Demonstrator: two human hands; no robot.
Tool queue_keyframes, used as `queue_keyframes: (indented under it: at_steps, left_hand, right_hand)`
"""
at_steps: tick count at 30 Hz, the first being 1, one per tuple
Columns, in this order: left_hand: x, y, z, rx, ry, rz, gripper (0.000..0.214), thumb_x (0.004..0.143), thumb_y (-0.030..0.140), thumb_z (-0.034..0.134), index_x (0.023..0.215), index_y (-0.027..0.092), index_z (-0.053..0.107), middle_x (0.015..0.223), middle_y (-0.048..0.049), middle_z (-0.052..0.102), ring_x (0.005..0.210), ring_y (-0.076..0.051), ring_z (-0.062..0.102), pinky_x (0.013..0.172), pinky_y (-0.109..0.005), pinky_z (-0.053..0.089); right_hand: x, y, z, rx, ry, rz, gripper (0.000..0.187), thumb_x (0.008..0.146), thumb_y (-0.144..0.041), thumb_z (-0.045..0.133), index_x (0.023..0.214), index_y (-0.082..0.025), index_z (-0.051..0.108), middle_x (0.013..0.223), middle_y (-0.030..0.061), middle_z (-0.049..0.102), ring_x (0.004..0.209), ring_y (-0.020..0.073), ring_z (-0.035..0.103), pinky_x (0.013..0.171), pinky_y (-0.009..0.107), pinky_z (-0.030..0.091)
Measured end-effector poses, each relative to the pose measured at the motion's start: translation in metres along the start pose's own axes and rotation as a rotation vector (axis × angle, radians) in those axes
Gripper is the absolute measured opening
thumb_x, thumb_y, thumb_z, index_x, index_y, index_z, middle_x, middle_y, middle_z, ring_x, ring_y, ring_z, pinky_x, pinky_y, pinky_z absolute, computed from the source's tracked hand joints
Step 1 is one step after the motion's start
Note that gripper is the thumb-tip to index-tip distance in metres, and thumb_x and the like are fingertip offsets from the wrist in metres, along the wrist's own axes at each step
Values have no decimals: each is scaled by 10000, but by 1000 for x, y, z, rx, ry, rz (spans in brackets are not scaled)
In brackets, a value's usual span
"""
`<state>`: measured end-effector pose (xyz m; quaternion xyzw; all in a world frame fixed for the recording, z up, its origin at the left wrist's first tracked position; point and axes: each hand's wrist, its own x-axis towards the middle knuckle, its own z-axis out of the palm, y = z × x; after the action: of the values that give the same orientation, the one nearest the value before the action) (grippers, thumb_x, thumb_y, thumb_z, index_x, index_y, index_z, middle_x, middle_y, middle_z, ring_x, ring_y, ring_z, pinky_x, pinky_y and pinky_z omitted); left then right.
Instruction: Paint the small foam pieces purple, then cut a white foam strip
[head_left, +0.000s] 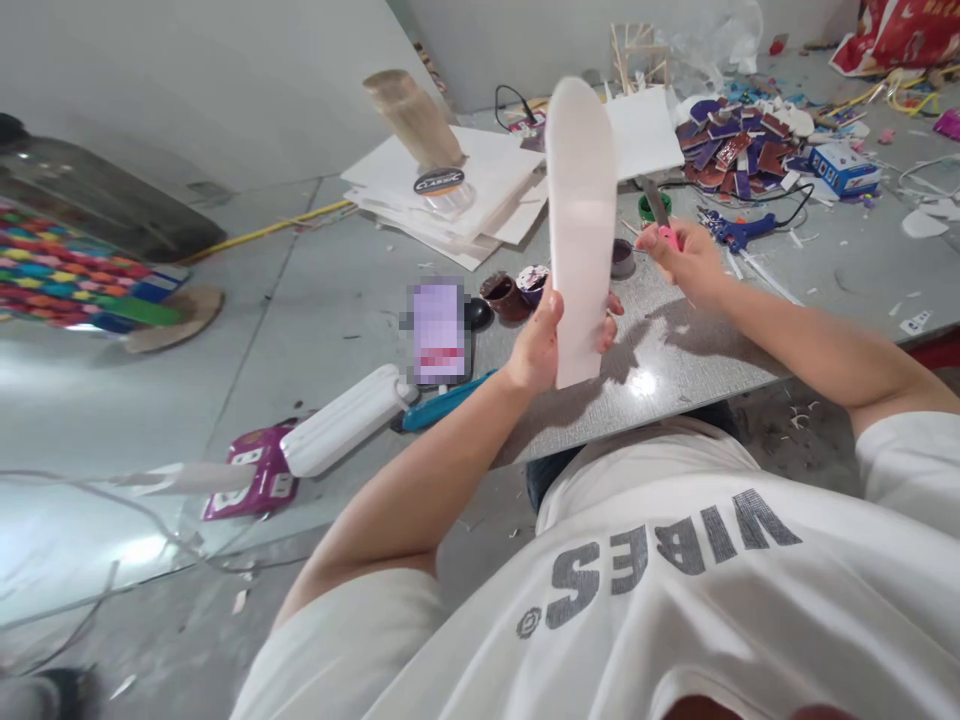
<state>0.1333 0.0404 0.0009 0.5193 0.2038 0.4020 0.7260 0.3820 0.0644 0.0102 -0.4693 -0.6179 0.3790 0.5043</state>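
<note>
My left hand (541, 345) grips the lower end of a long white foam strip (579, 215) with a rounded top, holding it upright above the grey table (675, 350). My right hand (686, 262) is closed round a pink-handled utility knife (658, 212), its blade pointing up and away, just right of the strip and apart from it. Small dark paint cups (504, 296) stand on the table behind the strip.
A stack of white foam sheets (465, 190) with a tape roll and a tilted cylinder lies at the back. A blue glue gun (739, 232), coloured scraps (731, 145), a phone (439, 330), a white tube (345, 420) and cables surround the hands.
</note>
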Motion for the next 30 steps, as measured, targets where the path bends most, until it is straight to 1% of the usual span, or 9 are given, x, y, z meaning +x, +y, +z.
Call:
queue_keyframes:
  at_steps: [2, 4, 8, 12, 16, 19, 21, 25, 30]
  left_hand:
    - [0, -8, 3, -3, -31, -25, 859, 791, 919, 877, 1299, 255, 679, 1068, -81, 794, 615, -177, 650, 603, -347, 481]
    - [-1, -14, 4, -5, -70, -46, 843, 821, 876, 888, 1366, 282, 643, 1088, -77, 803, 612, -180, 659, 598, -344, 484]
    - [-2, -16, 6, -10, -102, -83, 868, 827, 834, 910, 1427, 279, 619, 1107, -93, 807, 604, -175, 647, 582, -341, 476]
    - [-3, -14, 6, -28, -101, -118, 914, 806, 815, 931, 1466, 262, 624, 1098, -105, 812, 604, -173, 644, 576, -337, 472]
    - [-3, -15, 4, -68, -119, -161, 925, 807, 805, 930, 1497, 287, 598, 1162, -112, 822, 654, -215, 710, 602, -365, 525]
    - [-2, -18, 1, -121, -120, -214, 894, 834, 769, 918, 1504, 277, 590, 1156, -112, 825, 661, -230, 733, 602, -370, 534]
    - [-1, -19, -1, -144, -104, -222, 845, 853, 741, 911, 1480, 262, 609, 1123, -107, 825, 643, -217, 721, 600, -356, 521]
    - [2, -18, -3, -134, -59, -170, 839, 821, 794, 923, 1405, 252, 659, 1083, -91, 815, 609, -171, 651, 578, -325, 479]
    - [3, -14, -3, -122, -1, -151, 843, 766, 818, 964, 1328, 251, 695, 1030, -67, 784, 619, -148, 613, 560, -306, 448]
  right_hand:
    - [-9, -8, 11, 106, -17, -6, 740, 855, -1016, 679, 861, -286, 558, 654, -75, 296, 585, 145, 231, 578, 350, 227]
    - [-16, -13, 17, 205, -41, 6, 738, 839, -973, 754, 782, -289, 483, 620, -89, 266, 553, 123, 195, 542, 340, 193]
    - [-19, -17, 18, 385, -118, 51, 830, 793, -824, 936, 683, -283, 316, 585, -105, 218, 526, 89, 183, 506, 314, 143]
    - [-20, -18, 17, 448, -171, 61, 826, 781, -842, 939, 675, -279, 343, 578, -117, 192, 522, 76, 144, 508, 302, 124]
    - [-18, -17, 17, 358, -65, -11, 817, 769, -891, 913, 669, -277, 384, 558, -107, 222, 525, 89, 187, 512, 314, 151]
    - [-12, -11, 14, 276, 49, -73, 807, 812, -897, 875, 677, -280, 373, 568, -88, 252, 549, 110, 236, 521, 330, 203]
    - [-9, -6, 11, 202, 86, -114, 758, 861, -920, 807, 724, -285, 418, 612, -75, 276, 589, 131, 272, 542, 337, 249]
    - [-13, 0, 8, 61, 55, -175, 717, 923, -991, 638, 885, -275, 606, 697, -56, 333, 653, 160, 321, 618, 356, 343]
    - [-29, -7, 10, -104, 9, -159, 736, 1015, -974, 461, 1041, -287, 722, 780, 11, 485, 765, 243, 503, 771, 423, 473]
